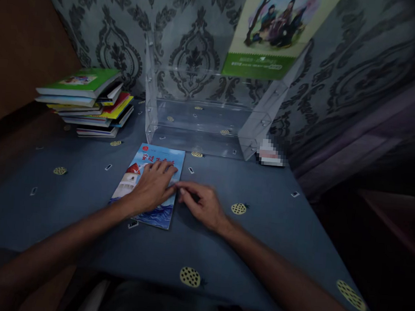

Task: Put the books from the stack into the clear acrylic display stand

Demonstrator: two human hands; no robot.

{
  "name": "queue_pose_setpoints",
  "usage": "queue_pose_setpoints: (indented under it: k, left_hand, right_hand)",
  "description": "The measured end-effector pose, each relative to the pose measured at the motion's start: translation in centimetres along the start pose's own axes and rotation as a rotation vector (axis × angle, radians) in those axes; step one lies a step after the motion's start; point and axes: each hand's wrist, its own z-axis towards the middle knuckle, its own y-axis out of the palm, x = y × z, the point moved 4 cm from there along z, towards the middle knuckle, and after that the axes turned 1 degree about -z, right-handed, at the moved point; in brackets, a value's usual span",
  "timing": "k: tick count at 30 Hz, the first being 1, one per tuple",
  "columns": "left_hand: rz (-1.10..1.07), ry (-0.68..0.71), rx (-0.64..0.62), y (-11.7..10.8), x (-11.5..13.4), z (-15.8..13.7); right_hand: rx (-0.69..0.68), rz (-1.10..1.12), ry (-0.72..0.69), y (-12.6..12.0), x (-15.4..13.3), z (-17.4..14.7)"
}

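Observation:
A blue paperback book (161,214) with red Chinese lettering and a red-roofed white building on its cover lies closed on the table. My left hand (155,182) rests flat on the cover, fingers spread, hiding the middle of it. At the book's right edge is my right hand (202,203), thumb and forefinger brought together against that edge and the other fingers curled under. The fingertips sit close to my left thumb, so their exact hold on the edge is hard to see.
A dark blue tablecloth (258,245) with pineapple prints covers the table. At the back left stands a stack of books (89,103). Behind the book is a clear acrylic rack (150,103), with a green-and-cream booklet (261,64) at its top right. A blurred-out item (272,153) lies beside the rack.

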Motion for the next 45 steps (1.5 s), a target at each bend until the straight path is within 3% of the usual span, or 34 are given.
queue_pose_setpoints:
  k: [4, 7, 15, 22, 33, 45]
  left_hand:
    - [0.081, -0.053, -0.006, 0.9, 1.2, 0.0]
    - [0.113, -0.051, -0.023, 1.3, 1.6, -0.1]
    - [0.124, 0.029, -0.003, 1.4, 1.4, -2.1]
    - [0.038, 0.243, -0.065, 1.2, 2.2, -6.3]
    - [-0.238, 0.498, -0.382, -2.5, -2.9, -6.8]
    - [-0.140, 0.448, -0.389, -4.1, -4.4, -5.3]
  right_hand:
    - [0.129, 0.132, 0.188, -0.7, 0.9, 0.4]
    - [0.169, 0.121, 0.231, -1.1, 1.2, 0.6]
    - [0.211, -0.025, 0.136, -1.8, 1.1, 0.6]
    - [0.186, -0.108, 0.083, -1.7, 1.9, 0.8]
    - [0.090, -0.185, 0.056, -1.0, 1.6, 0.7]
    - [0.017, -0.139, -0.035, -0.7, 1.2, 0.8]
